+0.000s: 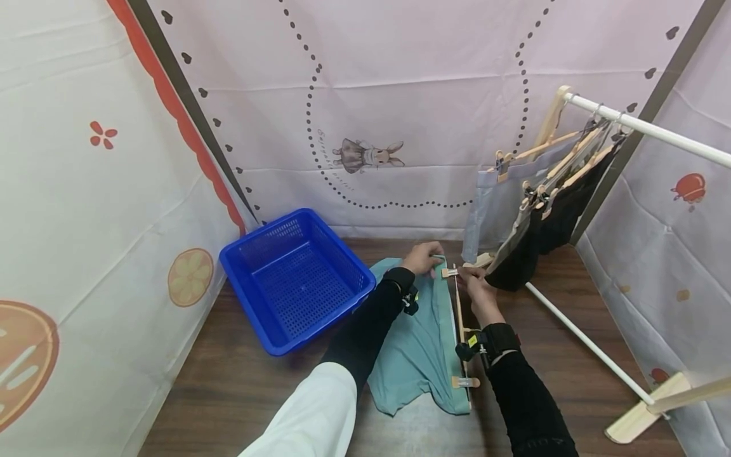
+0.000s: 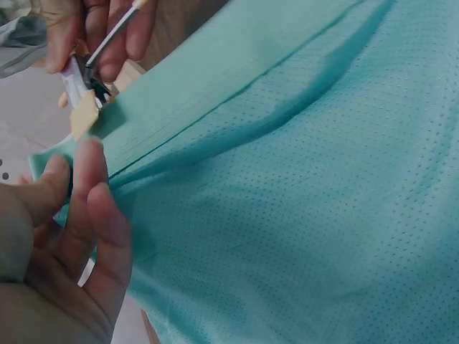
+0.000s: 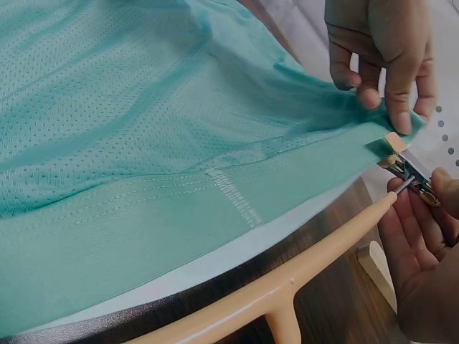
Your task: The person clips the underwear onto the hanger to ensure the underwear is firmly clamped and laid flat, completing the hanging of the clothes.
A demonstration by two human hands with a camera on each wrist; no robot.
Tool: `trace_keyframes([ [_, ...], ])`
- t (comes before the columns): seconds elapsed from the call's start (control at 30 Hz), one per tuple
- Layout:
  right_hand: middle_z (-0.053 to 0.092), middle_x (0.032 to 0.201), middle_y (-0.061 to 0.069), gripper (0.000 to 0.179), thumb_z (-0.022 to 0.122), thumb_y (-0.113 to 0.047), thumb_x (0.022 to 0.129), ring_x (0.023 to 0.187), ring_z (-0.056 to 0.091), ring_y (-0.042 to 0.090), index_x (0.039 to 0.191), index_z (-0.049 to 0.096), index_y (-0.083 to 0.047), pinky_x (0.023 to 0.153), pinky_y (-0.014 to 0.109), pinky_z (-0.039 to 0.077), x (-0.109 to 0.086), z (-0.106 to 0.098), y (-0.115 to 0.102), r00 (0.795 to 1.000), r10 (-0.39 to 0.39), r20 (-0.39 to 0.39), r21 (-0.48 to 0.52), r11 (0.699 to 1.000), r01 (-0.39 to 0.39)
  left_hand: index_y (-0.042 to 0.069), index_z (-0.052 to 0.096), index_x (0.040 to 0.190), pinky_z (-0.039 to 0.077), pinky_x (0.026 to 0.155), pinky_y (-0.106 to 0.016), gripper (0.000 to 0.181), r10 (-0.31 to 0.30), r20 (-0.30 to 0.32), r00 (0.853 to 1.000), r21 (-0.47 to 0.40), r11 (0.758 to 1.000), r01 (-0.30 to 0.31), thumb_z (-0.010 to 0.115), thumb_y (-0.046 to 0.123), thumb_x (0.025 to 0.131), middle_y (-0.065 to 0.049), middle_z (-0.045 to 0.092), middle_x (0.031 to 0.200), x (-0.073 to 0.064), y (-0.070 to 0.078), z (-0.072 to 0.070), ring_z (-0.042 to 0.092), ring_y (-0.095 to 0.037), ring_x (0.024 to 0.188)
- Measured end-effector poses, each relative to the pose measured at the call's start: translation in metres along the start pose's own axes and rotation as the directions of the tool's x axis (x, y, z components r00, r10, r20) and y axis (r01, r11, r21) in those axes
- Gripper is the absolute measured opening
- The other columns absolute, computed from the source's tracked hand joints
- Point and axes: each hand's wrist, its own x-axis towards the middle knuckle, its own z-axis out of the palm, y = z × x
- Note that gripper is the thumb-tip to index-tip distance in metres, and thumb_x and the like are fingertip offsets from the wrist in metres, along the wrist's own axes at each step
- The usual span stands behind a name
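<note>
Teal shorts of perforated fabric lie over the floor, waistband towards the right. My left hand pinches the far corner of that waistband between thumb and fingertips. Along the band runs a wooden hanger with a clip near each end. The near clip sits on the waistband's near end. With thumb and fingers, my right hand grips the far clip, whose wooden tips overlap the band right beside my left fingertips.
Left of the shorts stands a blue plastic basket. At the right, a rack with a white rail bears several hangers with grey and dark clothes. Its lower white bar and wooden foot stand on the floor; printed cloth walls surround everything.
</note>
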Motion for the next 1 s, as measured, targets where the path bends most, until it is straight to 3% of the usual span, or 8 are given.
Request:
trace_keyframes([
  [0.1, 0.062, 0.121, 0.019, 0.039, 0.059, -0.013, 0.104, 0.114, 0.064, 0.03, 0.135, 0.056, 0.011, 0.097, 0.032, 0.054, 0.0, 0.002, -0.001, 1.0, -0.003, 0.026, -0.037, 0.999, 0.004, 0.007, 0.062, 0.113, 0.049, 0.052, -0.024, 0.011, -0.005, 0.028, 1.0, -0.017, 1.0, 0.005, 0.059, 0.012, 0.104, -0.015, 0.072, 0.107, 0.005, 0.0, 0.0, 0.068, -0.024, 0.064],
  [0.23, 0.057, 0.134, 0.028, 0.044, 0.058, -0.017, 0.105, 0.12, 0.062, 0.032, 0.139, 0.052, 0.01, 0.103, 0.038, 0.051, 0.0, 0.004, -0.001, 0.999, 0.002, 0.053, -0.065, 0.998, 0.001, 0.005, 0.063, 0.115, 0.044, 0.049, -0.023, 0.014, -0.032, 0.012, 0.999, -0.034, 0.999, 0.032, 0.059, 0.013, 0.103, -0.013, 0.067, 0.078, 0.009, 0.001, 0.0, 0.063, -0.021, 0.057],
  [0.37, 0.055, 0.137, 0.03, 0.046, 0.058, -0.017, 0.105, 0.124, 0.059, 0.036, 0.14, 0.05, 0.011, 0.105, 0.04, 0.049, 0.0, 0.007, -0.001, 0.998, 0.002, 0.055, -0.055, 0.999, 0.001, 0.004, 0.064, 0.116, 0.041, 0.049, -0.023, 0.016, -0.064, -0.011, 0.998, -0.025, 0.998, 0.064, 0.06, 0.013, 0.103, -0.004, 0.059, 0.07, 0.008, 0.003, 0.001, 0.057, -0.016, 0.053],
  [0.67, 0.053, 0.142, 0.028, 0.052, 0.055, -0.023, 0.106, 0.132, 0.054, 0.037, 0.147, 0.045, 0.007, 0.109, 0.042, 0.045, -0.001, 0.008, 0.002, 0.996, 0.038, 0.082, -0.079, 0.996, -0.032, 0.004, 0.062, 0.121, 0.041, 0.053, -0.023, 0.021, -0.059, -0.048, 0.997, -0.052, 0.997, 0.056, 0.059, 0.015, 0.104, -0.01, 0.064, 0.08, 0.001, 0.002, 0.003, 0.061, -0.02, 0.061],
  [0.77, 0.055, 0.142, 0.025, 0.055, 0.054, -0.029, 0.106, 0.13, 0.056, 0.033, 0.149, 0.044, 0.004, 0.103, 0.037, 0.049, -0.001, 0.008, 0.002, 0.995, 0.071, 0.073, -0.095, 0.993, -0.064, 0.003, 0.062, 0.121, 0.044, 0.055, -0.024, 0.021, -0.042, -0.065, 0.997, -0.079, 0.996, 0.037, 0.059, 0.014, 0.104, -0.014, 0.068, 0.087, -0.002, 0.003, 0.005, 0.067, -0.024, 0.069],
  [0.9, 0.055, 0.142, 0.023, 0.055, 0.055, -0.032, 0.106, 0.122, 0.059, 0.028, 0.149, 0.046, 0.0, 0.091, 0.03, 0.051, 0.0, 0.007, 0.004, 0.993, 0.099, 0.057, -0.085, 0.992, -0.094, 0.004, 0.061, 0.125, 0.056, 0.064, -0.034, 0.023, -0.041, -0.052, 0.998, -0.136, 0.99, 0.034, 0.058, 0.012, 0.104, -0.017, 0.07, 0.105, -0.005, 0.005, 0.008, 0.071, -0.028, 0.082],
  [1.0, 0.051, 0.145, 0.022, 0.055, 0.055, -0.032, 0.106, 0.124, 0.056, 0.029, 0.149, 0.045, 0.0, 0.096, 0.034, 0.05, 0.0, 0.003, 0.006, 0.991, 0.114, 0.068, -0.093, 0.99, -0.107, 0.005, 0.059, 0.132, 0.06, 0.071, -0.041, 0.029, -0.046, -0.047, 0.998, -0.182, 0.983, 0.036, 0.059, 0.01, 0.104, -0.016, 0.066, 0.125, -0.007, 0.005, 0.012, 0.071, -0.029, 0.092],
])
